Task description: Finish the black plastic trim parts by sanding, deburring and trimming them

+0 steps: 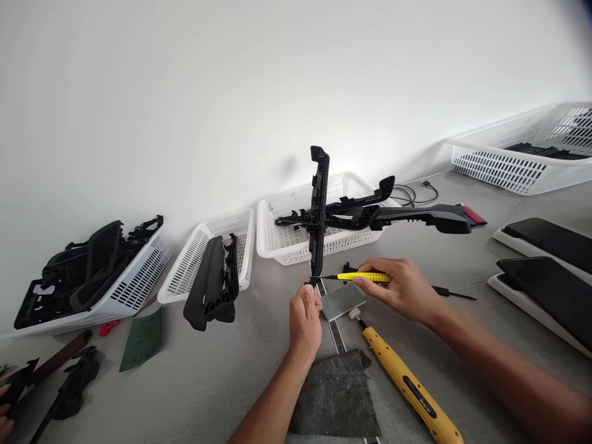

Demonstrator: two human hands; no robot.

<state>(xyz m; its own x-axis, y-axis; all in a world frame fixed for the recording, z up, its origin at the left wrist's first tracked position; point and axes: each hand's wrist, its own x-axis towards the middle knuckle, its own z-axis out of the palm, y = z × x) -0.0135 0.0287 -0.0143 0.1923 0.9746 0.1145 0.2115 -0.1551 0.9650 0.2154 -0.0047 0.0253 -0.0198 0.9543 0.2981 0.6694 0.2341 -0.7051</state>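
My left hand grips the lower end of a long black plastic trim piece, which stands upright above it with its ribbed side toward me. In my right hand is a yellow craft knife, held like a pen and pointing left. Its dark tip is close to the trim's lower end, just above my left fingers; whether it touches, I cannot tell. Below lie a flat grey metal block and a dark cloth. A yellow power tool with a pale tip rests under my right forearm.
Behind the trim stands a white basket with more black trims. Further white baskets are at left and far right. Black-and-white devices lie at right. A green sheet and another person's hand are at left.
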